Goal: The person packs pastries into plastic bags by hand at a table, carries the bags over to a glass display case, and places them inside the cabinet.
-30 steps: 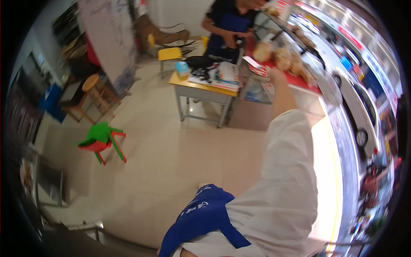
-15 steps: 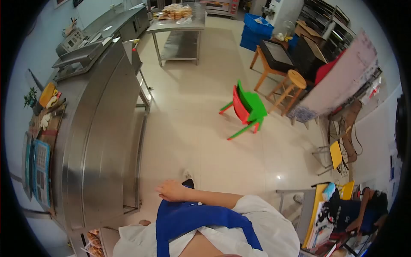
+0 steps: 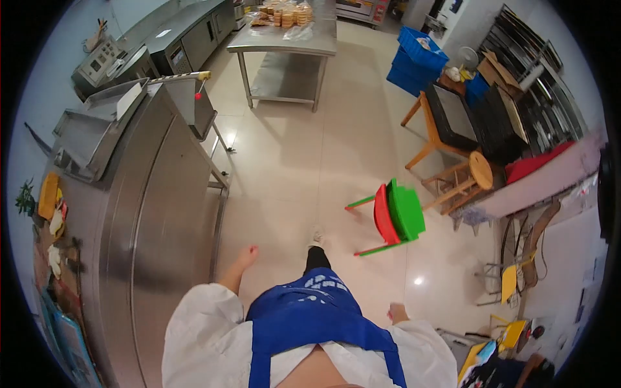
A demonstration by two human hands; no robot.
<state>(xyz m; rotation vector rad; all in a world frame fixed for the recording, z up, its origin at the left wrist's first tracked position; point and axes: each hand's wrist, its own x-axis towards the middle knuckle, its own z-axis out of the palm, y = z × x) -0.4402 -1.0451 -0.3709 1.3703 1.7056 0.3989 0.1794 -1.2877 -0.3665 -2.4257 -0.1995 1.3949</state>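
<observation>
My left hand (image 3: 246, 256) swings forward at my left side, between the steel cabinet and my apron. Its fingers look loosely curled, and nothing shows in them. At my right hip, my right hand (image 3: 398, 313) hangs low, small and partly hidden by the white sleeve. Its fingers seem a little apart and it holds nothing I can see. Between the hands is the blue apron (image 3: 304, 313) I wear over a white top. One shoe (image 3: 316, 237) is out in front on the tiled floor. Neither hand touches any object.
A steel cabinet (image 3: 171, 213) runs along my left. Ahead stands a steel table (image 3: 278, 45) with bagged bread (image 3: 288, 14). Red and green chairs (image 3: 404, 210) sit to the front right, near a wooden stool (image 3: 480, 169) and blue crates (image 3: 414, 61).
My right hand has left the front of the apron and dropped to my right side. My left hand has swung forward. The chairs and table appear nearer as I move ahead.
</observation>
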